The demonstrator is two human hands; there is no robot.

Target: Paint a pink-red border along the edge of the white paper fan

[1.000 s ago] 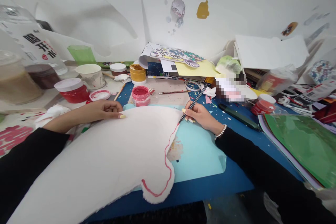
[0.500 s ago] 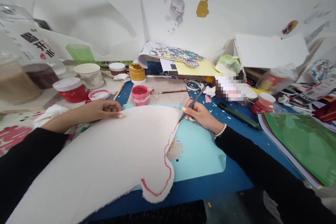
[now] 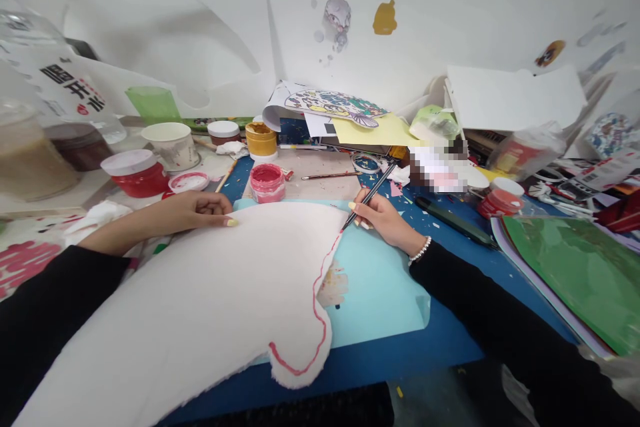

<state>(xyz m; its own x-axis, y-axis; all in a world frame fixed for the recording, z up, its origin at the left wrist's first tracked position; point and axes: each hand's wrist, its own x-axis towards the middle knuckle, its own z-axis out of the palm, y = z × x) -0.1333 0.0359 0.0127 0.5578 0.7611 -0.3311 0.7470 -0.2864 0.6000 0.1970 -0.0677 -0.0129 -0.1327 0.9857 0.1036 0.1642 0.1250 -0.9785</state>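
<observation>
A large white cut-out sheet (image 3: 200, 307) lies across a light blue paper (image 3: 380, 293) on the blue table. A red painted line runs along the sheet's right edge. My left hand (image 3: 195, 210) rests flat on the sheet's top edge, pressing it down. My right hand (image 3: 383, 217) grips a thin dark paintbrush (image 3: 373, 193), whose tip touches the sheet's upper right edge. An open jar of pink-red paint (image 3: 267, 181) stands just beyond the sheet.
Behind are a yellow paint jar (image 3: 262, 139), a red lidded tub (image 3: 135, 172), a paper cup (image 3: 173, 143), a spare brush (image 3: 330, 176) and a drawing (image 3: 335, 105). A dark pen (image 3: 455, 221), a red jar (image 3: 500, 200) and green sheets (image 3: 575, 273) lie at right.
The brush tip has crept slightly up along the sheet's right edge. My left hand stays put.
</observation>
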